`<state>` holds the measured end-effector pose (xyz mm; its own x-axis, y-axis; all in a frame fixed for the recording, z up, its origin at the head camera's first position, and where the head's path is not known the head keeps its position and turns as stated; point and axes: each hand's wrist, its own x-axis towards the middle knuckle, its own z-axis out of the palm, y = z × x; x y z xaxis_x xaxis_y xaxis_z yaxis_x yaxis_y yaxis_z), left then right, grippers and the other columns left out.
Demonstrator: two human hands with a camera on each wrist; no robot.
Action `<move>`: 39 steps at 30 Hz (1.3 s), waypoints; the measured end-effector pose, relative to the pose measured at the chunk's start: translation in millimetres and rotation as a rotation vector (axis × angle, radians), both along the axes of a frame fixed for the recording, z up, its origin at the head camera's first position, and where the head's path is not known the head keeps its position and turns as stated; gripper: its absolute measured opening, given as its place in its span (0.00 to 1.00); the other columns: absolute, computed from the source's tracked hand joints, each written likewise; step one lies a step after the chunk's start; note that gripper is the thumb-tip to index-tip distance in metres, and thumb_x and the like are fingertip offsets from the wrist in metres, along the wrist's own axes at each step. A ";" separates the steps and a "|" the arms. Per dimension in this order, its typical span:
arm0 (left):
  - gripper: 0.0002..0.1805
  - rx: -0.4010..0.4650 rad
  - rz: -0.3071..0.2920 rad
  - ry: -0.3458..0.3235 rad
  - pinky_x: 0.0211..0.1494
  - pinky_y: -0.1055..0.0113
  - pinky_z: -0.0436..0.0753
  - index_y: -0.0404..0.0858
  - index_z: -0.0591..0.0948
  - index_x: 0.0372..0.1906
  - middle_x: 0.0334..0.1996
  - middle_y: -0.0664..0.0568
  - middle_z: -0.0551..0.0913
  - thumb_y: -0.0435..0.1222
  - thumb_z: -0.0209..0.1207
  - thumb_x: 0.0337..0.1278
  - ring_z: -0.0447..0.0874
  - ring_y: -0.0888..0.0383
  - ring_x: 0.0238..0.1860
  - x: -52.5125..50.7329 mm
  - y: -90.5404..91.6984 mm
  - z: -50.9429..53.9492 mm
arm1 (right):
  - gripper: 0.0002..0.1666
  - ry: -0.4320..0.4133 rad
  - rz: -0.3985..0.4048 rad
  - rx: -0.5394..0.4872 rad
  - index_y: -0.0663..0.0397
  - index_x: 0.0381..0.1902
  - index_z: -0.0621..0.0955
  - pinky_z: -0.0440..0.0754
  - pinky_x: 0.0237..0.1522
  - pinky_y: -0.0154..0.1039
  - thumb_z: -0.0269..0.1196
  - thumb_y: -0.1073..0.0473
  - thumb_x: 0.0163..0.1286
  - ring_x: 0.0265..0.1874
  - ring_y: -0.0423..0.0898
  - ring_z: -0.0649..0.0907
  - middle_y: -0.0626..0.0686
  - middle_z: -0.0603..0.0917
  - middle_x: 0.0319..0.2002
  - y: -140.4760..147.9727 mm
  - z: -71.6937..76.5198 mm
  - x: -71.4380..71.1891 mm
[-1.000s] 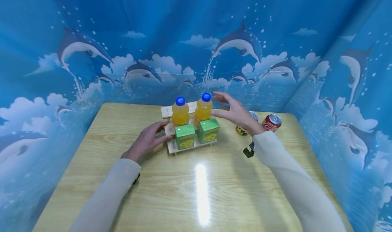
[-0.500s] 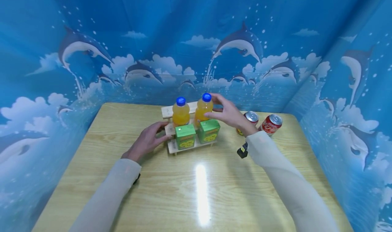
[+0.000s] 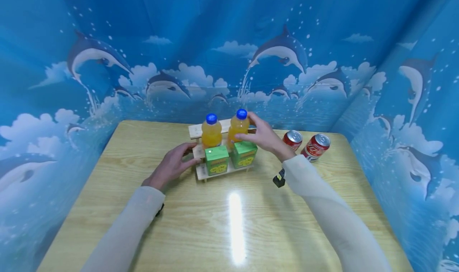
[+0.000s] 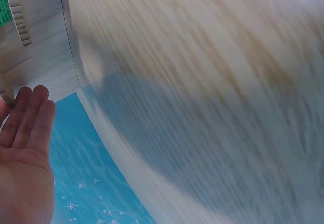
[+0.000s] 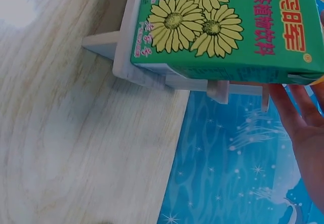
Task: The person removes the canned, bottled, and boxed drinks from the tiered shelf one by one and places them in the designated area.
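Head view, centre of frame: one wooden rack (image 3: pixel 195 131), tiered, pale, standing on a wood-grain desk (image 3: pixel 201 224).

Right bottle (image 3: pixel 236 124): orange drink, blue cap, upright at the rack's right side, just above centre of frame. Right hand (image 3: pixel 264 135): grip curled round this bottle, thumb in front, fingers reaching to its far side.

Left bottle (image 3: pixel 211 135): matching, upright, left of the first, slightly apart from it.

Left hand (image 3: pixel 172 164): at the rack's left end, left of centre, fingertips and thumb against it; whether the grip grasps or merely presses cannot be told. Left wrist view, left edge: three fingers lie straight beside the wood.

Juice boxes, two, green with yellow flowers: left box (image 3: pixel 216 160) and right box (image 3: pixel 245 153), upright on the front tier before the bottles. Right wrist view, top: one box large, fingers behind its lower edge.

Cans, two, red with silver tops: left can (image 3: pixel 293 138) and right can (image 3: pixel 317 146), on the desk right of centre.

Backdrop: blue curtain (image 3: pixel 215 28) with dolphins, across upper frame.
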<state>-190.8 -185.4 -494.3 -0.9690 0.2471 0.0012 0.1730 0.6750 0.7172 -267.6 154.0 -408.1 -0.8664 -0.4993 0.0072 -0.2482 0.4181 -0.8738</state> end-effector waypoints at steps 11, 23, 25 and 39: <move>0.35 -0.021 -0.001 0.018 0.74 0.42 0.84 0.41 0.73 0.79 0.76 0.42 0.78 0.46 0.70 0.74 0.81 0.40 0.72 0.8 0.0 -0.9 | 0.45 -0.026 -0.023 -0.028 0.44 0.82 0.68 0.80 0.76 0.63 0.75 0.49 0.75 0.75 0.61 0.77 0.55 0.79 0.73 -2.8 0.5 2.0; 0.35 -0.013 -0.002 0.007 0.75 0.42 0.83 0.42 0.73 0.79 0.76 0.42 0.78 0.47 0.69 0.75 0.80 0.40 0.73 0.2 -0.4 -0.8 | 0.43 -0.017 -0.037 -0.042 0.45 0.81 0.69 0.84 0.71 0.62 0.75 0.51 0.75 0.71 0.61 0.80 0.56 0.80 0.71 -3.2 5.6 1.0; 0.35 -0.011 -0.002 0.003 0.75 0.41 0.83 0.42 0.73 0.79 0.76 0.42 0.78 0.47 0.69 0.75 0.80 0.40 0.73 -0.3 -0.9 -0.9 | 0.43 -0.021 -0.040 -0.047 0.45 0.82 0.69 0.83 0.73 0.62 0.74 0.51 0.76 0.72 0.60 0.80 0.56 0.80 0.72 -2.1 8.1 0.7; 0.36 -0.016 -0.008 0.012 0.75 0.41 0.83 0.42 0.73 0.80 0.76 0.42 0.77 0.48 0.69 0.75 0.80 0.40 0.73 -0.4 -0.9 -0.3 | 0.40 0.030 -0.074 -0.094 0.47 0.81 0.70 0.87 0.68 0.61 0.73 0.54 0.76 0.68 0.59 0.83 0.57 0.83 0.69 8.2 27.8 0.9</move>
<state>-191.1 -186.3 -494.5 -0.9670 0.2545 0.0088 0.1868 0.6854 0.7038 -266.7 162.2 -380.3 -0.8998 -0.4294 0.0777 -0.2465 0.3533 -0.9024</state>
